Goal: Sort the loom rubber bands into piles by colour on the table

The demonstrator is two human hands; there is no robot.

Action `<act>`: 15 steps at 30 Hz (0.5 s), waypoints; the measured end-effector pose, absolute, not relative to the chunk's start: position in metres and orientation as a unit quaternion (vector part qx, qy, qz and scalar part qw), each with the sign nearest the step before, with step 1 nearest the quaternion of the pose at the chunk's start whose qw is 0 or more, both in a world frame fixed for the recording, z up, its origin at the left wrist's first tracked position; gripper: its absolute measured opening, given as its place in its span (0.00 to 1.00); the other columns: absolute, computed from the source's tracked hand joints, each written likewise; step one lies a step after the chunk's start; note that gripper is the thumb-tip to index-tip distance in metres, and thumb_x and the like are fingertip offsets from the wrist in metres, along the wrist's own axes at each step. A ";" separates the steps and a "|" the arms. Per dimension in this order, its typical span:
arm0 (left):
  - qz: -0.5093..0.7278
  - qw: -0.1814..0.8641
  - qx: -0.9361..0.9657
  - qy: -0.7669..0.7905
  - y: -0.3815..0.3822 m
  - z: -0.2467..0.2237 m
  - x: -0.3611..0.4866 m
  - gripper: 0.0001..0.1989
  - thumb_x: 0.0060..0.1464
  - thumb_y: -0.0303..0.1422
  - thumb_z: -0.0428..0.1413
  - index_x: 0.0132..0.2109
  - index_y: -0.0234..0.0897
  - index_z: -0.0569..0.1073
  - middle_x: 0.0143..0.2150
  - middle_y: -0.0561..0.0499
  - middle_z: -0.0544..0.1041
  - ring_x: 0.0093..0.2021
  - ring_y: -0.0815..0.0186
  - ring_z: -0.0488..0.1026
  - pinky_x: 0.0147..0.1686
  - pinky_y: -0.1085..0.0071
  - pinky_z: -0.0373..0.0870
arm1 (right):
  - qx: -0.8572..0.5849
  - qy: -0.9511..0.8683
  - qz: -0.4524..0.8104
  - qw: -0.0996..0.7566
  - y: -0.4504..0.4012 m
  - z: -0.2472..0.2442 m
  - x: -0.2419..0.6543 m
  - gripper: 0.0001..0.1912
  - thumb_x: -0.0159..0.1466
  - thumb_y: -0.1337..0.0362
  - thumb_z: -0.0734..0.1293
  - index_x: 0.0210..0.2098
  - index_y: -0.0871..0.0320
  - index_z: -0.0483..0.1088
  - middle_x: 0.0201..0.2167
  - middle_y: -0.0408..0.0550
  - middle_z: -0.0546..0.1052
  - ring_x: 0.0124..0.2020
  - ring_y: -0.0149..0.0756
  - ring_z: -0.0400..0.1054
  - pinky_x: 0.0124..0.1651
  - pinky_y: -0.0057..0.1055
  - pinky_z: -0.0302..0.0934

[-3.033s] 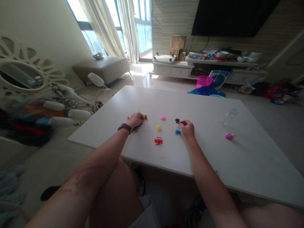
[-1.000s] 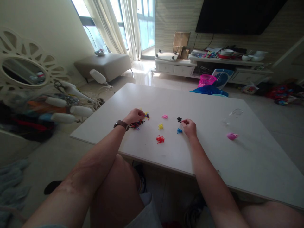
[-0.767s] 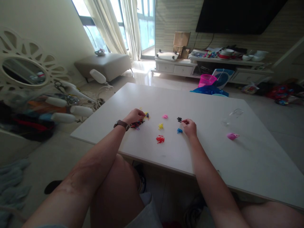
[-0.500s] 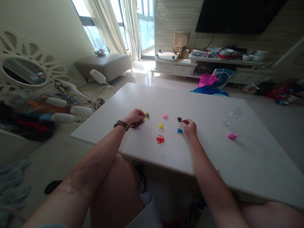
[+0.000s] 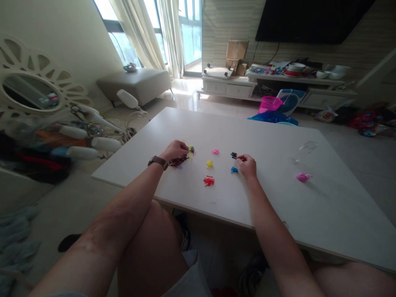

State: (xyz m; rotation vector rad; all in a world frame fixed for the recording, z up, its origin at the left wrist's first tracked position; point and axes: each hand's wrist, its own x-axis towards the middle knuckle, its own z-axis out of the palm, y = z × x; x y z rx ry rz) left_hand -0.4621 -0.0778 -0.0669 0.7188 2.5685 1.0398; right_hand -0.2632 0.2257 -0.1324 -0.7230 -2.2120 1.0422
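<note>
My left hand (image 5: 176, 150), with a watch on the wrist, reaches into a mixed pile (image 5: 179, 161) of small coloured pieces that look like rubber bands. Its fingers are pinched at the pile's right edge; what lies between them is hidden. My right hand (image 5: 248, 166) rests at the black pile (image 5: 234, 155), thumb and finger pressed together, on something too small to make out. Just below the black pile lies a blue pile (image 5: 234, 170). Between my hands are a pink pile (image 5: 215, 152), a yellow pile (image 5: 209, 164) and a red pile (image 5: 208, 181).
On the white table's (image 5: 272, 198) right side are a pink object (image 5: 303, 177) and a clear container (image 5: 305, 152) lying behind it. A pink basket (image 5: 269, 104) stands past the far edge. White lamp-like shapes (image 5: 106, 144) are close to the left edge.
My left hand has shifted very slightly left and up at the mixed pile. My right hand stays almost still beside the black pile.
</note>
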 end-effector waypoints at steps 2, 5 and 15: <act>0.362 0.134 0.266 0.883 -0.076 -0.068 -0.462 0.11 0.41 0.38 0.62 0.30 0.34 0.79 0.25 0.49 0.77 0.26 0.68 0.68 0.26 0.72 0.61 | -0.272 -0.826 0.389 0.304 0.225 -0.132 -0.263 0.07 0.55 0.62 0.64 0.28 0.56 0.74 0.29 0.46 0.76 0.31 0.38 0.68 0.42 0.36 0.62; 0.356 0.129 0.302 0.875 -0.071 -0.066 -0.457 0.11 0.42 0.39 0.62 0.30 0.34 0.80 0.26 0.50 0.77 0.27 0.68 0.69 0.27 0.72 0.62 | -0.246 -0.830 0.366 0.342 0.221 -0.130 -0.262 0.07 0.57 0.63 0.64 0.29 0.56 0.73 0.30 0.47 0.75 0.33 0.39 0.68 0.43 0.37 0.63; 0.348 0.175 0.438 0.810 -0.027 -0.044 -0.405 0.12 0.49 0.34 0.60 0.38 0.33 0.84 0.31 0.47 0.81 0.31 0.65 0.73 0.31 0.71 0.65 | -0.096 -0.856 0.386 0.330 0.181 -0.107 -0.255 0.08 0.62 0.59 0.65 0.33 0.55 0.75 0.33 0.48 0.77 0.39 0.39 0.69 0.41 0.35 0.64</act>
